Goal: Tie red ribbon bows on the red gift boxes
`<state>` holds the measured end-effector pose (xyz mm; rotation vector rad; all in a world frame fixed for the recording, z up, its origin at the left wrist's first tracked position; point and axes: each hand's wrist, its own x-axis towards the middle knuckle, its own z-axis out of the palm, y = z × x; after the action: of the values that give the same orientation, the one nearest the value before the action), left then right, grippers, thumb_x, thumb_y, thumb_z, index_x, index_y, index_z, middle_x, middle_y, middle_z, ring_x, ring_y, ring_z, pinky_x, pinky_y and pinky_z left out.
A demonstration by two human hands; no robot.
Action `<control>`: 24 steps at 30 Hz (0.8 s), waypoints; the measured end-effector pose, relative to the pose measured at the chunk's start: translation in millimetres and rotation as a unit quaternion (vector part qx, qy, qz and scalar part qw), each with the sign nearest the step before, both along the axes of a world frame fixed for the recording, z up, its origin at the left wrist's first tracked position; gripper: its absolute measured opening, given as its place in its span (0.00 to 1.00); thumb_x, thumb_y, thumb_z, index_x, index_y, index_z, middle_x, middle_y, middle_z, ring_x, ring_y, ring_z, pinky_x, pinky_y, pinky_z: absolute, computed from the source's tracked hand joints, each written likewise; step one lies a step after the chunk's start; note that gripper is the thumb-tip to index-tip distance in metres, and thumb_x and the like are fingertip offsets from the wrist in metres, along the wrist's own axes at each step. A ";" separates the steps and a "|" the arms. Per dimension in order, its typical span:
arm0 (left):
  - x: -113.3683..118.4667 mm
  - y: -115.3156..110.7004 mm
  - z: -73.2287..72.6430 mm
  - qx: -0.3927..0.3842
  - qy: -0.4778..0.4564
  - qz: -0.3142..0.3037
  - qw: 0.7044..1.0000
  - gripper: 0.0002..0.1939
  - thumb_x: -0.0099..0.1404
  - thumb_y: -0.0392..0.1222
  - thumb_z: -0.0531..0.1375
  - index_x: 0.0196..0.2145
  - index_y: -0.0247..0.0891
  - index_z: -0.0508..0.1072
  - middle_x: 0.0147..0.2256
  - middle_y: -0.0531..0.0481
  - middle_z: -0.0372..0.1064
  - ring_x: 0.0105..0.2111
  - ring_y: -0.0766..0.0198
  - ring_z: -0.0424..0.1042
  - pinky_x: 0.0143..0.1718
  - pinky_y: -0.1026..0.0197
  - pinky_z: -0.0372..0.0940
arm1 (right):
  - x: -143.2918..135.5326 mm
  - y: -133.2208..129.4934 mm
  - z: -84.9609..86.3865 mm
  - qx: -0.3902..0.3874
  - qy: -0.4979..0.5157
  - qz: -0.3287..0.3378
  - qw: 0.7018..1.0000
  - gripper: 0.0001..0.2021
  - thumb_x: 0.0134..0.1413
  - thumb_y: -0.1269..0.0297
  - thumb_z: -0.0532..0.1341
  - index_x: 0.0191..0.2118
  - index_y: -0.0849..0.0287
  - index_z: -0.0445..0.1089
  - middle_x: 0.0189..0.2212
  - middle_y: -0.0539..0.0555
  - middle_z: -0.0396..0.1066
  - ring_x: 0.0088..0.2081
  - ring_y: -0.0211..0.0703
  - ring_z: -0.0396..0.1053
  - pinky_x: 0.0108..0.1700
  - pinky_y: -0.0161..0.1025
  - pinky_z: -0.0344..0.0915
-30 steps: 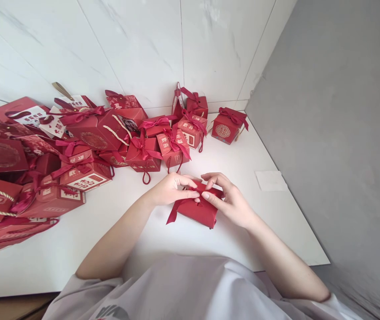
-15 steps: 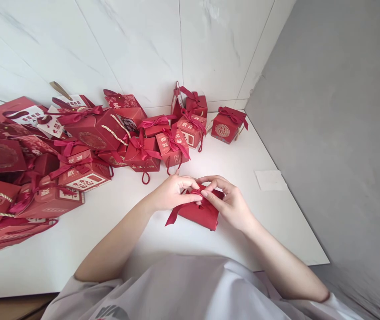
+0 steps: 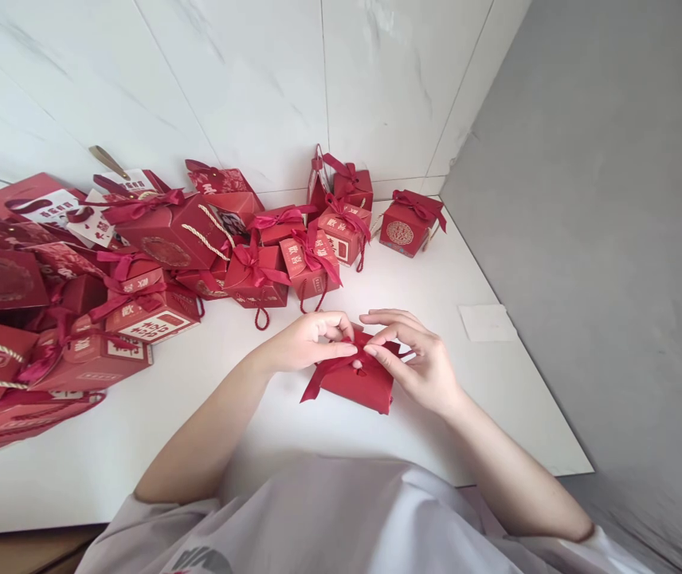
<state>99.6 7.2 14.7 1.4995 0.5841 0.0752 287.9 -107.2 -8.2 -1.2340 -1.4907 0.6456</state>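
Under both hands (image 3: 311, 341) (image 3: 418, 363), box top (image 3: 358, 381) hidden.

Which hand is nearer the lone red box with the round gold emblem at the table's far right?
Right. The right hand lies on the near side of the emblem box, pinching ribbon on the small red box; the left hand sits farther left.

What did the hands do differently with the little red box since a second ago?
The right hand spread its fingers and slid a little to the right, pinching the ribbon on top of the small red box. The left hand kept its pinch on the ribbon and barely moved. The box stayed on the white table, and the pile of red gift boxes did not move.
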 end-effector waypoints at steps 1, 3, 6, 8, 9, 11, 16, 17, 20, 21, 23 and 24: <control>0.2 -0.4 0.2 0.007 0.000 0.002 1.000 0.10 0.66 0.45 0.62 0.36 0.36 0.65 0.36 0.44 0.77 0.39 0.56 0.78 0.41 0.54 0.70 | -0.9 -0.1 0.4 -0.003 -0.003 -0.002 1.000 0.03 0.60 0.64 0.64 0.34 0.53 0.73 0.48 0.55 0.76 0.53 0.50 0.70 0.53 0.50 0.68; 1.2 -1.6 0.8 0.015 -0.009 0.007 1.000 0.10 0.65 0.43 0.63 0.35 0.36 0.66 0.35 0.47 0.75 0.38 0.57 0.78 0.41 0.55 0.70 | -2.0 -0.1 0.3 -0.027 -0.017 -0.006 0.999 0.03 0.60 0.63 0.64 0.35 0.53 0.72 0.49 0.56 0.75 0.52 0.50 0.71 0.53 0.51 0.68; 2.5 -2.9 1.8 0.015 -0.023 0.007 1.000 0.09 0.64 0.41 0.63 0.35 0.36 0.66 0.34 0.48 0.74 0.38 0.59 0.77 0.42 0.56 0.70 | -1.8 0.7 -2.3 -0.065 -0.048 -0.002 0.997 0.05 0.59 0.60 0.65 0.35 0.53 0.71 0.52 0.57 0.73 0.54 0.51 0.69 0.54 0.52 0.66; 2.5 -2.8 2.5 0.018 -0.022 0.003 1.000 0.09 0.64 0.40 0.63 0.35 0.36 0.65 0.35 0.48 0.74 0.38 0.59 0.77 0.42 0.56 0.69 | -0.8 1.2 -4.2 -0.076 -0.054 0.007 0.996 0.07 0.58 0.59 0.65 0.33 0.54 0.70 0.52 0.58 0.72 0.55 0.52 0.68 0.55 0.52 0.65; 2.2 -2.5 2.9 0.021 -0.019 0.001 1.000 0.09 0.64 0.41 0.63 0.35 0.36 0.65 0.35 0.48 0.74 0.39 0.59 0.77 0.42 0.56 0.69 | -0.3 1.3 -4.8 -0.081 -0.050 0.014 0.995 0.07 0.59 0.59 0.64 0.32 0.54 0.69 0.52 0.57 0.72 0.55 0.51 0.68 0.55 0.51 0.65; 1.4 -1.9 4.0 0.037 -0.014 -0.004 0.999 0.09 0.64 0.41 0.63 0.35 0.36 0.64 0.37 0.47 0.75 0.39 0.58 0.77 0.42 0.56 0.69 | 0.7 1.5 -5.2 -0.092 -0.030 0.033 0.995 0.07 0.59 0.60 0.64 0.32 0.54 0.69 0.53 0.56 0.72 0.55 0.50 0.68 0.55 0.49 0.65; 1.2 -1.4 6.6 0.069 -0.023 -0.018 0.997 0.08 0.65 0.42 0.62 0.36 0.36 0.66 0.37 0.47 0.76 0.39 0.60 0.77 0.43 0.57 0.67 | 2.4 3.3 -4.4 -0.113 0.017 0.067 0.991 0.05 0.58 0.62 0.66 0.33 0.53 0.69 0.52 0.54 0.72 0.54 0.47 0.69 0.56 0.47 0.65; 1.4 -1.5 6.6 0.064 -0.027 -0.020 0.997 0.08 0.65 0.42 0.61 0.36 0.36 0.66 0.37 0.47 0.76 0.39 0.60 0.77 0.43 0.57 0.67 | 2.7 3.8 -4.4 -0.117 0.023 0.068 0.991 0.05 0.57 0.63 0.66 0.34 0.53 0.70 0.52 0.54 0.72 0.54 0.47 0.69 0.56 0.47 0.65; 1.1 -1.7 5.6 0.054 -0.028 -0.026 0.998 0.08 0.66 0.43 0.61 0.36 0.36 0.67 0.37 0.46 0.75 0.40 0.60 0.77 0.43 0.57 0.67 | 3.0 4.5 -4.7 -0.122 0.045 0.074 0.989 0.04 0.57 0.65 0.66 0.38 0.52 0.71 0.52 0.53 0.72 0.54 0.46 0.70 0.57 0.46 0.65; 0.7 -1.6 5.1 0.048 -0.025 -0.026 0.998 0.08 0.66 0.43 0.61 0.37 0.36 0.67 0.37 0.46 0.76 0.40 0.59 0.77 0.44 0.56 0.67 | 2.8 4.5 -4.9 -0.119 0.053 0.076 0.989 0.03 0.57 0.65 0.66 0.38 0.52 0.72 0.51 0.53 0.72 0.53 0.45 0.70 0.57 0.46 0.65; -0.3 -1.2 4.1 0.028 -0.021 -0.028 0.999 0.08 0.67 0.44 0.60 0.37 0.37 0.66 0.38 0.45 0.76 0.41 0.58 0.76 0.45 0.54 0.68 | 2.2 4.4 -5.9 -0.104 0.063 0.077 0.990 0.01 0.59 0.66 0.65 0.36 0.53 0.72 0.50 0.53 0.73 0.52 0.44 0.71 0.56 0.45 0.65; -0.7 -1.0 3.6 0.016 -0.021 -0.029 0.999 0.08 0.68 0.44 0.59 0.38 0.37 0.66 0.38 0.44 0.77 0.42 0.58 0.76 0.45 0.54 0.68 | 2.0 4.4 -6.9 -0.091 0.063 0.074 0.991 0.02 0.59 0.67 0.65 0.35 0.53 0.73 0.49 0.54 0.73 0.51 0.44 0.72 0.55 0.44 0.66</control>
<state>98.8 6.2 18.4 1.5424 0.5071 0.0711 289.9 -102.8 -15.2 -1.2023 -1.4511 0.9593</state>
